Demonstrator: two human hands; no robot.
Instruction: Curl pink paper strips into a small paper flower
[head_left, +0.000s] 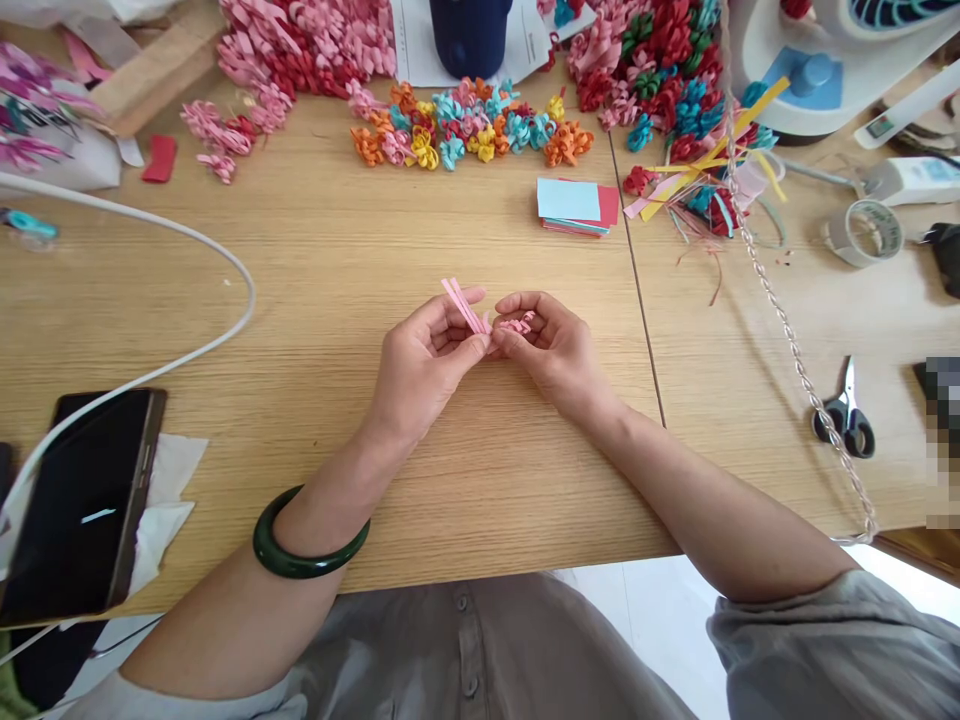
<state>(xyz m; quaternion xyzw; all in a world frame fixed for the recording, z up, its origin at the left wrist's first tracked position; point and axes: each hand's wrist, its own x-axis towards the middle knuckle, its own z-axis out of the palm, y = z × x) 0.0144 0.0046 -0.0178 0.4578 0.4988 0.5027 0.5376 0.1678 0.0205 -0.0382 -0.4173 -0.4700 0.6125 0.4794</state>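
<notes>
On the left of a pale wood-grain bench [300,420], a dark-screened device [79,500] lay face up over crumpled white tissue [165,520], while a white cable [253,295] crossed it and curved out above the wood; a wooden block [150,75] sat toward the upper left. At the far side, a dark blue cup [471,35] stood on printed white paper [414,45], and the top right corner held a white appliance [765,60] with a blue knob [814,75]. Below it lay a roll of tape [838,238] and black-handled scissors [847,405], partly crossed by a twisted pale cord [787,320].
</notes>
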